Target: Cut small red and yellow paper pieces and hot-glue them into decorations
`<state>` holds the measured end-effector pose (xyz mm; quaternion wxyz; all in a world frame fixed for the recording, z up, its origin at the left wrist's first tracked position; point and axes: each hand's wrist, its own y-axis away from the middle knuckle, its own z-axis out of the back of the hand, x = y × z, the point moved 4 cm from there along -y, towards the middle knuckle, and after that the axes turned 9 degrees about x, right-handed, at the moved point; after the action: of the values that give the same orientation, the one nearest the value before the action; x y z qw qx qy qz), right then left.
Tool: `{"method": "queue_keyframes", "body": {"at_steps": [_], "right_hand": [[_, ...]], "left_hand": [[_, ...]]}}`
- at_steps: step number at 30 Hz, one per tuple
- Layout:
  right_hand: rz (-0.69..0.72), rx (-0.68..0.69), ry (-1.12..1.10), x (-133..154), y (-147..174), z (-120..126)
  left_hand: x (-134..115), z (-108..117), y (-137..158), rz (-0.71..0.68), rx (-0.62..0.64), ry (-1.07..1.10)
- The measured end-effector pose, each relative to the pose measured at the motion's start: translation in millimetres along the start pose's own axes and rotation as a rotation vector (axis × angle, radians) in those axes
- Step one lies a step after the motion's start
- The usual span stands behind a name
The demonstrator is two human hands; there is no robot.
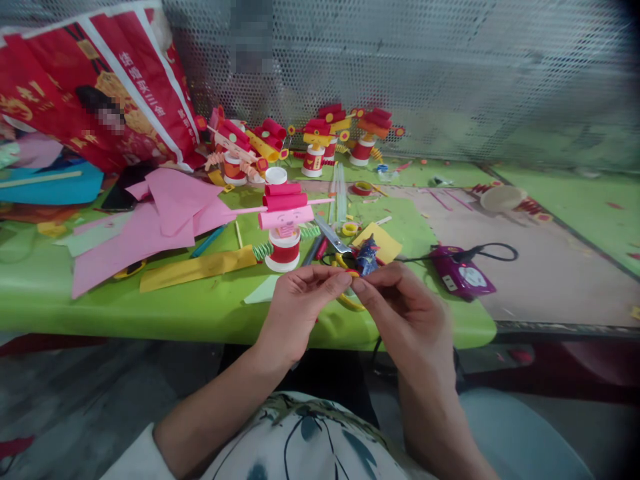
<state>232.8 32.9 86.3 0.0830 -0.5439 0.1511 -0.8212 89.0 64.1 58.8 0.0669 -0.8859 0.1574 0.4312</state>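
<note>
My left hand (299, 308) and my right hand (414, 315) meet above the table's front edge, thumbs and forefingers pinched together. Between the fingertips is a small red and yellow paper piece (353, 273), mostly covered by the fingers. Just beyond my left hand stands a paper figure (285, 248) on a white and red cup-like base, with a pink face, rolled red paper on top and green spring-shaped arms. Scissors (331, 236) with yellow handles lie behind the hands, partly hidden. Next to them is a dark blue object (369, 256) whose kind I cannot make out.
Several finished-looking paper figures (314, 160) line the back by a perforated metal panel (400, 87). Pink paper sheets (175, 207) and a red bag (100, 93) occupy the left. A purple power strip (463, 272) with a black cord sits at right. Yellow paper (197, 268) lies left.
</note>
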Motion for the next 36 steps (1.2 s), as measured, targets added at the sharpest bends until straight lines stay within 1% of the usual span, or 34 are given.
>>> {"method": "queue_keyframes", "body": {"at_steps": [4, 7, 10, 15, 21, 26, 30, 32, 36], "right_hand": [[-0.084, -0.018, -0.140, -9.5, -0.4, 1.3], [-0.094, 0.050, -0.205, -10.0, -2.9, -0.4], [-0.069, 0.099, -0.209, -6.1, -5.2, -2.1], [-0.054, 0.077, -0.242, -7.5, -7.1, -3.9], [-0.060, 0.077, -0.203, -7.8, -7.3, -2.6], [-0.108, 0.058, -0.236, -7.0, -8.3, -1.7], [-0.149, 0.040, -0.308, -15.5, -8.4, -3.7], [-0.151, 0.039, -0.337, -19.4, -8.3, -5.0], [-0.138, 0.064, -0.344, -21.4, -8.6, -7.0]], "left_hand": [[-2.4, -0.3, -0.7, 0.021, -0.030, 0.047], [-3.5, -2.1, -1.4, 0.035, -0.019, 0.054], [-3.2, -3.3, -1.7, 0.030, -0.018, 0.047], [-0.2, -1.2, -1.5, -0.017, -0.030, 0.012], [1.9, 0.6, -1.0, -0.052, -0.032, -0.049], [2.1, 1.4, -0.9, -0.003, -0.007, -0.003], [2.7, 5.2, 0.3, 0.039, -0.051, -0.013], [1.3, 4.7, 0.5, 0.013, -0.054, -0.058], [-3.5, -0.1, -1.1, -0.080, -0.019, -0.142]]}}
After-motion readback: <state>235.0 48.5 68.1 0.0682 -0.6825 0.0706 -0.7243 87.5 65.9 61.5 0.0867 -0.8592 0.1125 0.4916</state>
